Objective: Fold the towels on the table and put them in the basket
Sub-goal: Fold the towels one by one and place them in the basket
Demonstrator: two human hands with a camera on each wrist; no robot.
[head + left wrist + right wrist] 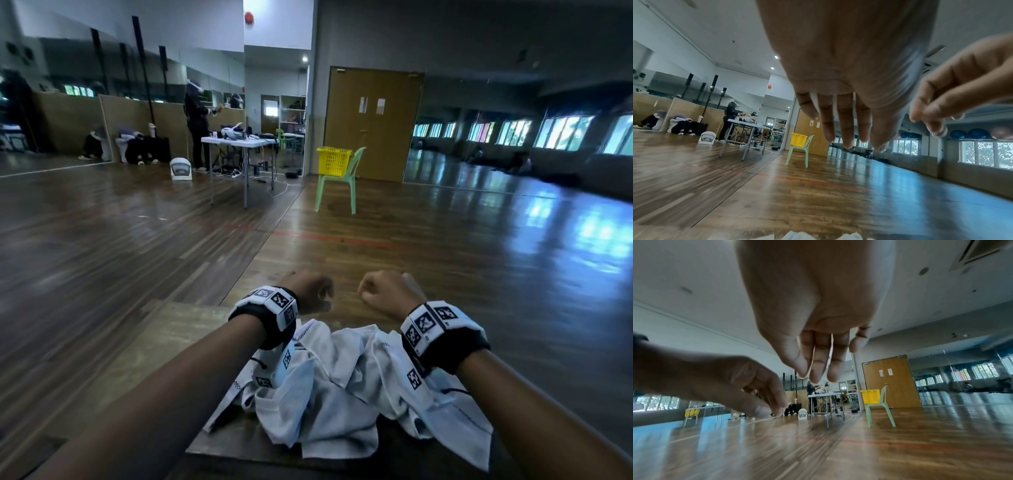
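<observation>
A heap of crumpled white towels (335,387) lies on the wooden table (164,342) just below my wrists. My left hand (322,296) and right hand (366,291) hover side by side above the table's far edge, beyond the heap, a small gap between them. Their fingers hang loosely curled and hold nothing. The left wrist view has my left hand (844,129) dangling with my right hand (935,110) beside it; a towel edge (797,236) peeks in at the bottom. The yellow basket (334,161) sits on a green chair (339,188) across the floor.
Open wooden floor lies between the table and the chair. A white folding table (239,142) with gear stands at the back left, a person standing beside it. Brown double doors (373,123) are behind the basket. A white fan (181,169) sits on the floor.
</observation>
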